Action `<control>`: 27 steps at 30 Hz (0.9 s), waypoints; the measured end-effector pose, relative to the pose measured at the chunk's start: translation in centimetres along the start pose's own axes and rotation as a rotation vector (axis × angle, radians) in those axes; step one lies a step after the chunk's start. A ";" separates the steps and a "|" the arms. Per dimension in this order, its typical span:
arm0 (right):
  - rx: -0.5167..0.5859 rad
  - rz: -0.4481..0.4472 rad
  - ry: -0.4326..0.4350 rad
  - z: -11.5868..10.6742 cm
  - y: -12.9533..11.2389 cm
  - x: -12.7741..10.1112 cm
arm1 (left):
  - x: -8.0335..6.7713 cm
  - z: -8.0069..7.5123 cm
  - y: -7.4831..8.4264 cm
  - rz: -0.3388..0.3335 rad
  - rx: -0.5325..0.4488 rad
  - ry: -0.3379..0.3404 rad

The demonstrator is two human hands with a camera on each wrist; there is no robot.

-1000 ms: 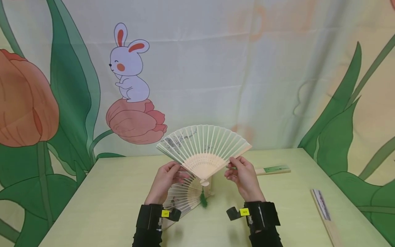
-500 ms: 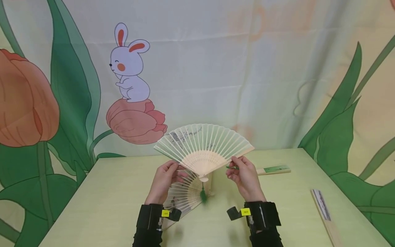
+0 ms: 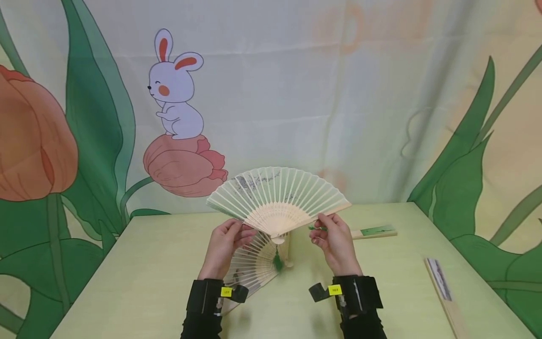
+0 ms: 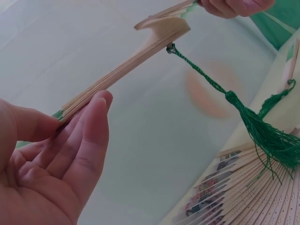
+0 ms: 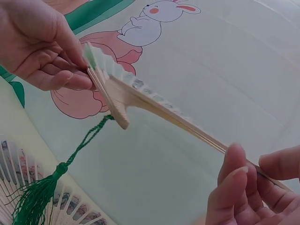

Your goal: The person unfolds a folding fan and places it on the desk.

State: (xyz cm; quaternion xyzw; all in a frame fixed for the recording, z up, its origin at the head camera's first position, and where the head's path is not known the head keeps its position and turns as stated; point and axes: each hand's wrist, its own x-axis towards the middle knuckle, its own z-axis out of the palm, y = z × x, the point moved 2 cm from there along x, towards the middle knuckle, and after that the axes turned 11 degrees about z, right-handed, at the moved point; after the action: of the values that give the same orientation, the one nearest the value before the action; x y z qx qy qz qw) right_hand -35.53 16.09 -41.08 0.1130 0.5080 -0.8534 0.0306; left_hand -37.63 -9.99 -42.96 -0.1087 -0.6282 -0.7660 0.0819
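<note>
Since the earlier frame I had spread the fan (image 3: 277,200) a little wider, its left edge reaching further out at frame centre, above the surface (image 3: 127,282). My left hand (image 3: 224,245) pinched the left guard stick, my right hand (image 3: 334,240) the right one. To open it cleanly, I judged, both grips had to pull evenly, level, tassel (image 3: 277,261) hanging free.

The second fan (image 3: 254,266) on the table lies partly hidden behind the left hand (image 3: 224,247).

Black sleeves and black wrist straps (image 3: 354,294), each strap bearing a small yellow tag (image 3: 335,290).
</note>
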 end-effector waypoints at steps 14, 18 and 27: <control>0.082 -0.004 0.003 0.1 0.0 -0.2 | -0.1 -0.2 -0.3 -0.009 -0.067 0.025; 0.141 -0.010 0.009 -0.2 -0.2 -0.2 | -0.1 -0.1 -0.3 -0.016 -0.061 0.012; 0.172 -0.014 0.095 -0.3 -0.2 -0.3 | -0.2 0.3 -0.3 -0.032 -0.046 -0.014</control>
State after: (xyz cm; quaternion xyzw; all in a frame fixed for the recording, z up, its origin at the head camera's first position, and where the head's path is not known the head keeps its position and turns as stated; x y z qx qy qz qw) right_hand -35.22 16.44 -41.04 0.1518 0.4344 -0.8878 -0.0091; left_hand -37.44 -9.62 -43.20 -0.1058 -0.6128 -0.7806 0.0630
